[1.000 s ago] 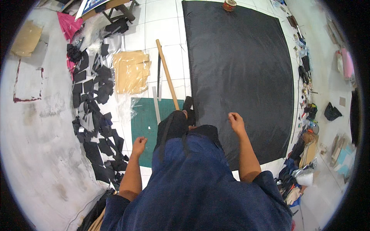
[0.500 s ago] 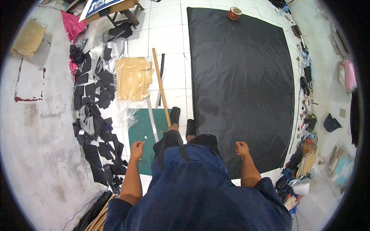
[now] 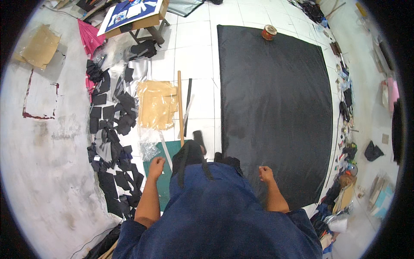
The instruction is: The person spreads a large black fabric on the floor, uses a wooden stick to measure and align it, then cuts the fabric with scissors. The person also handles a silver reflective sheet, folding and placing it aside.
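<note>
My left hand (image 3: 156, 167) hangs beside my left leg, its fingers curled in and nothing seen in them. Below it lies a green cutting mat (image 3: 163, 187) with a pale ruler-like strip (image 3: 165, 151) across it. My right hand (image 3: 266, 173) hangs over the near part of a large black sheet (image 3: 276, 108) and is loosely closed, with no object showing. Neither hand appears to touch anything. On the sheet's far edge stands a round reddish container (image 3: 269, 33), its kind not clear.
Ahead on the left lie a wooden stick (image 3: 180, 108), a black strip (image 3: 188, 105) and brown paper pieces in clear plastic (image 3: 156, 105). Black scraps (image 3: 123, 110) line the left wall. A low table (image 3: 142, 23) stands farther off. Assorted clutter (image 3: 340, 181) runs along the right wall.
The floor things sit lower in the picture as I step forward, one foot lifted and blurred. Both hands stay curled; the right has swung slightly inward.
</note>
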The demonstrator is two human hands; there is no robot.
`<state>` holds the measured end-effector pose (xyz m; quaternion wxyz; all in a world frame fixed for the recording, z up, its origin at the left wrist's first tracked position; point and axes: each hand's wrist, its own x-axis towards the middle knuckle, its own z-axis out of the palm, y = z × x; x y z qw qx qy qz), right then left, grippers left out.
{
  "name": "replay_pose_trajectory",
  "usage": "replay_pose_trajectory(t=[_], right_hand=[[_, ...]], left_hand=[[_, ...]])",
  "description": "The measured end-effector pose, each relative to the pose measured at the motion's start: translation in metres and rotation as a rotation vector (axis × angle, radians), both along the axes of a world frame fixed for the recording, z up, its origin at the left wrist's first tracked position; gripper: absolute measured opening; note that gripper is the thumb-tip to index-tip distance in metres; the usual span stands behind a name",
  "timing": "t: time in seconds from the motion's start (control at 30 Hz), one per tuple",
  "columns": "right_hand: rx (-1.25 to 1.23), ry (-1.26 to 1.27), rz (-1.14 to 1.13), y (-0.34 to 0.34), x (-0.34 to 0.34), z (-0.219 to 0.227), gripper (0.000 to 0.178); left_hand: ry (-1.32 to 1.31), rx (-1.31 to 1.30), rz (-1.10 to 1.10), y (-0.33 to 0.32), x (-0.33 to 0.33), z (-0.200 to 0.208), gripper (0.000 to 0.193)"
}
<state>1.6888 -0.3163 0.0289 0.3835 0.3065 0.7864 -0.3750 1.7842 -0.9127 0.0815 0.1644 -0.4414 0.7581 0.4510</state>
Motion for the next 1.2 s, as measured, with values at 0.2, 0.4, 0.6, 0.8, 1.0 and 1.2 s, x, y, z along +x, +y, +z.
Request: replay_pose_trajectory(t=[0.2, 0.4, 0.6, 0.8, 1.0, 1.2], right_hand=[[-0.010, 0.196, -0.015, -0.068, -0.112, 0.014, 0.032], [-0.080, 0.454, 0.152, -0.136, -0.225, -0.009, 0.032], [0.020, 0.331, 0.194, -0.149, -0.277, -0.012, 0.032], [0.064, 0.265, 0.289, -0.191, -0.342, -0.030, 0.032], [0.113, 0.263, 0.142, -0.178, -0.396, -0.048, 0.033], [0.191, 0.029, 0.111, -0.166, -0.449, -0.054, 0.030]], left_hand=[[-0.091, 0.081, -0.041, -0.016, -0.056, 0.010, 0.044], [0.004, -0.300, -0.462, -0.161, -0.048, -0.057, 0.039], [0.085, 0.019, 0.210, -0.144, -0.200, 0.044, 0.036], [0.010, -0.002, 0.068, -0.175, -0.199, -0.004, 0.033], [-0.080, -0.207, -1.081, -0.166, -0.217, -0.054, 0.032], [-0.253, 0.197, -0.184, -0.199, -0.380, -0.049, 0.027]])
